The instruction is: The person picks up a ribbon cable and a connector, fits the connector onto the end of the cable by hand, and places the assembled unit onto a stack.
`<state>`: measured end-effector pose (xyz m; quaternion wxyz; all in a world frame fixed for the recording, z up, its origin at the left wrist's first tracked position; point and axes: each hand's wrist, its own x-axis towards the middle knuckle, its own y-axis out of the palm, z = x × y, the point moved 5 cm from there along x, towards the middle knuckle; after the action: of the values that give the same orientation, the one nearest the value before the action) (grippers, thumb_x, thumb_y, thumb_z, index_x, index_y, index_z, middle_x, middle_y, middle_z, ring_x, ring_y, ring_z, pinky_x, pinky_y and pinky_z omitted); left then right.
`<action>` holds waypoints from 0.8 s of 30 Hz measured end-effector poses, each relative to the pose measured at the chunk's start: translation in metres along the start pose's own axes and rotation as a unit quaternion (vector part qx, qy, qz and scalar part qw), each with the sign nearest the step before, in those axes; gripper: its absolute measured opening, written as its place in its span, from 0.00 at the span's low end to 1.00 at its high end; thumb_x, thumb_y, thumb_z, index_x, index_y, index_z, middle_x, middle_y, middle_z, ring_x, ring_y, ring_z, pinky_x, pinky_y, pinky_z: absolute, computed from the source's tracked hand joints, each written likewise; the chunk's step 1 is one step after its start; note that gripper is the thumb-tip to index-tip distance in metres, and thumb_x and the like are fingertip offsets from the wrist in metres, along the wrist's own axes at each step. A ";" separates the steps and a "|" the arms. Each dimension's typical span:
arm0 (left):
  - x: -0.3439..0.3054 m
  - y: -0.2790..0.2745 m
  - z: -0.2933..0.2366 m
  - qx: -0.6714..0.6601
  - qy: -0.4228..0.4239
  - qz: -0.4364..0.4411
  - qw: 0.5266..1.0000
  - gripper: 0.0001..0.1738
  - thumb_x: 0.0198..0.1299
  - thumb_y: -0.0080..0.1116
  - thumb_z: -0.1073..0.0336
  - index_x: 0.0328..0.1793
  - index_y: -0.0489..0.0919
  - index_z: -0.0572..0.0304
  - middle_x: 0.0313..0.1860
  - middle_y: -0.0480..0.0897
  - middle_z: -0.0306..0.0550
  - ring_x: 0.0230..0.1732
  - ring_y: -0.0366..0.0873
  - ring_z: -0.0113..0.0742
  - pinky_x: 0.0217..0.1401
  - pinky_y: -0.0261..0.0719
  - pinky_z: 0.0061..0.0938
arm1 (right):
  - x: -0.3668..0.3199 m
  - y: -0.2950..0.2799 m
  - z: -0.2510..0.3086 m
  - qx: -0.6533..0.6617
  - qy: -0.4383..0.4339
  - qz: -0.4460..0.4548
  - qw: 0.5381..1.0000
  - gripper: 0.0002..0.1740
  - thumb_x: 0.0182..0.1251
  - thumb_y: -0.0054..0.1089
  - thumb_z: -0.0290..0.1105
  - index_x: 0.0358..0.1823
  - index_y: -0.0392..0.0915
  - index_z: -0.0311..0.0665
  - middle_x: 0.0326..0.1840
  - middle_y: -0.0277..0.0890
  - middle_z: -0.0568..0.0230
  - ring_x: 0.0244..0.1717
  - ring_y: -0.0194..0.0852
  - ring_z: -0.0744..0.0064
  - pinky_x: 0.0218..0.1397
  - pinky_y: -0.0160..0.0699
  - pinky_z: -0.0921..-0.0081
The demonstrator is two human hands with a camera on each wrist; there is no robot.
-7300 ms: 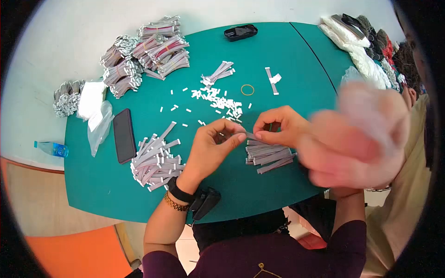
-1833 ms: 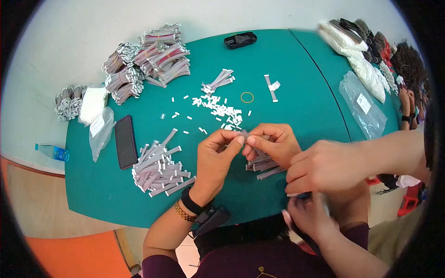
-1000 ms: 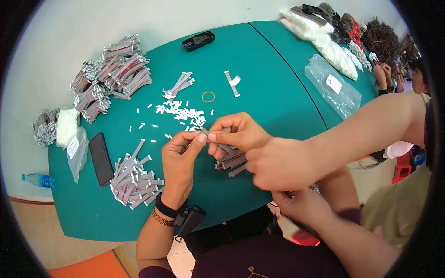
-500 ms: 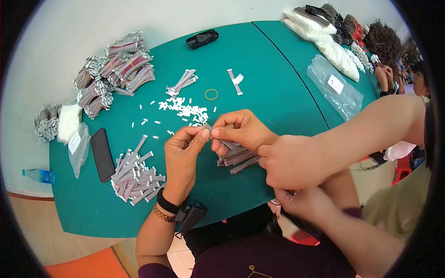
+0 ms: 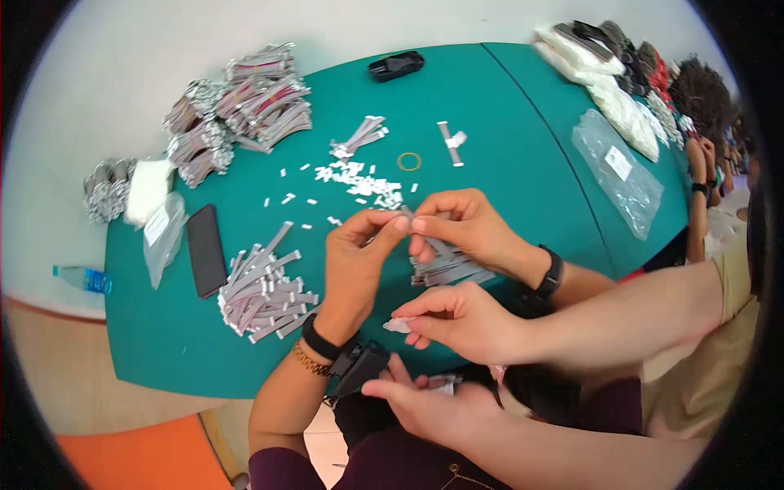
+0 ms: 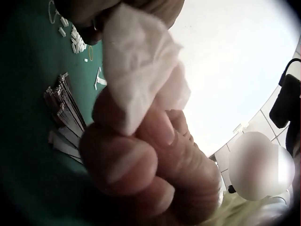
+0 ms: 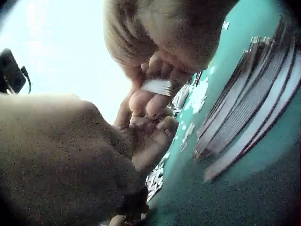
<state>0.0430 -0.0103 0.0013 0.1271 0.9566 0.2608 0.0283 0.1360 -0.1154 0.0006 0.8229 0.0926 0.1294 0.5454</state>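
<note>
My left hand [image 5: 359,253] and right hand [image 5: 469,229] meet fingertip to fingertip over the table, pinching a flat grey ribbon cable [image 7: 157,87] between them. Fingers cover most of its end. Below the right hand lies a row of ribbon cables [image 5: 445,268]. A looser heap of white-ended cables [image 5: 265,294] sits left of my left forearm. Beyond the hands are scattered small white connector pieces [image 5: 359,180]. Another person's hand [image 5: 469,322] reaches in below mine, pinching a crumpled white tissue-like piece [image 6: 136,61] near my left wrist.
That person's other hand [image 5: 433,408] lies palm up near the table edge. Around the green table [image 5: 523,147] are a phone [image 5: 206,249], bundled cables [image 5: 269,90], a rubber band [image 5: 409,162], a black case [image 5: 396,65] and a clear bag [image 5: 621,175].
My hands keep pinching the cable. The other person's hands have moved left from my right wrist toward my left wrist, the white piece now showing. My right wrist's black band has come into sight.
</note>
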 end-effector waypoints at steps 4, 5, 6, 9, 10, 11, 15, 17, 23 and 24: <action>0.003 -0.001 0.002 -0.011 0.001 0.004 1.000 0.07 0.56 0.63 0.67 0.36 0.81 0.63 0.30 0.80 0.36 0.28 0.68 0.20 0.32 0.65 0.16 | -0.001 -0.001 0.006 -0.027 -0.011 -0.009 1.000 0.10 0.66 0.57 0.33 0.36 0.77 0.32 0.29 0.80 0.60 0.27 0.79 0.78 0.32 0.80 0.82; 0.003 -0.002 0.002 -0.010 0.000 0.004 1.000 0.07 0.56 0.63 0.67 0.37 0.81 0.63 0.30 0.80 0.36 0.28 0.68 0.20 0.32 0.65 0.16 | -0.001 -0.002 0.007 -0.032 -0.013 -0.010 0.999 0.10 0.66 0.57 0.33 0.36 0.77 0.32 0.29 0.81 0.60 0.27 0.79 0.78 0.32 0.80 0.82; 0.004 -0.002 0.003 -0.009 0.000 0.005 1.000 0.07 0.57 0.63 0.67 0.37 0.81 0.63 0.30 0.81 0.36 0.28 0.68 0.20 0.31 0.65 0.16 | -0.003 -0.001 0.008 -0.034 -0.013 -0.012 0.999 0.10 0.66 0.57 0.33 0.36 0.77 0.32 0.29 0.81 0.60 0.28 0.79 0.78 0.32 0.80 0.82; 0.005 -0.002 0.003 -0.011 -0.003 0.013 1.000 0.07 0.57 0.63 0.67 0.37 0.81 0.63 0.30 0.81 0.37 0.28 0.68 0.19 0.31 0.65 0.16 | -0.003 -0.002 0.008 -0.042 -0.019 -0.013 0.999 0.10 0.66 0.57 0.33 0.36 0.77 0.32 0.29 0.80 0.60 0.28 0.79 0.78 0.32 0.80 0.82; 0.005 -0.002 0.003 -0.012 -0.003 0.015 1.000 0.07 0.57 0.63 0.67 0.37 0.81 0.63 0.31 0.81 0.37 0.28 0.67 0.19 0.31 0.65 0.16 | -0.002 -0.002 0.007 -0.044 -0.022 -0.014 0.999 0.10 0.66 0.57 0.33 0.36 0.77 0.32 0.29 0.80 0.60 0.27 0.79 0.78 0.32 0.80 0.82; 0.005 -0.002 0.002 -0.013 -0.002 0.016 1.000 0.07 0.57 0.63 0.66 0.37 0.81 0.63 0.31 0.81 0.37 0.28 0.68 0.19 0.31 0.65 0.15 | -0.001 -0.002 0.006 -0.046 -0.025 -0.016 0.999 0.10 0.66 0.57 0.33 0.36 0.77 0.32 0.29 0.80 0.60 0.27 0.79 0.78 0.32 0.80 0.82; 0.006 -0.001 0.001 -0.011 0.004 0.017 1.000 0.07 0.57 0.63 0.66 0.38 0.81 0.62 0.31 0.81 0.37 0.28 0.68 0.19 0.31 0.65 0.15 | -0.001 -0.004 0.003 -0.048 -0.031 -0.020 0.998 0.09 0.66 0.57 0.33 0.36 0.77 0.32 0.28 0.80 0.61 0.27 0.79 0.78 0.32 0.79 0.82; 0.006 0.000 0.001 -0.011 0.008 0.017 1.000 0.08 0.57 0.63 0.66 0.38 0.81 0.62 0.31 0.81 0.37 0.28 0.69 0.19 0.31 0.65 0.15 | -0.001 -0.005 0.003 -0.047 -0.027 -0.018 0.998 0.09 0.66 0.57 0.33 0.36 0.77 0.32 0.28 0.80 0.61 0.27 0.79 0.78 0.32 0.79 0.82; 0.005 -0.001 0.001 -0.013 0.003 0.021 1.000 0.07 0.58 0.62 0.66 0.38 0.81 0.62 0.32 0.81 0.37 0.29 0.69 0.19 0.32 0.65 0.15 | -0.002 -0.003 0.008 -0.052 -0.029 -0.017 0.998 0.09 0.66 0.57 0.32 0.36 0.77 0.32 0.28 0.80 0.61 0.27 0.79 0.78 0.32 0.79 0.82; 0.006 0.000 0.001 -0.014 0.005 0.023 1.000 0.07 0.58 0.62 0.66 0.38 0.81 0.62 0.32 0.81 0.36 0.29 0.69 0.18 0.32 0.65 0.15 | -0.002 -0.003 0.009 -0.050 -0.030 -0.017 0.998 0.09 0.66 0.56 0.32 0.36 0.77 0.32 0.28 0.80 0.61 0.27 0.79 0.78 0.32 0.79 0.82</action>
<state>0.0478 -0.0075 0.0004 0.1386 0.9604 0.2386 0.0393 0.1402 -0.1184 0.0083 0.8393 0.0654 0.0789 0.5340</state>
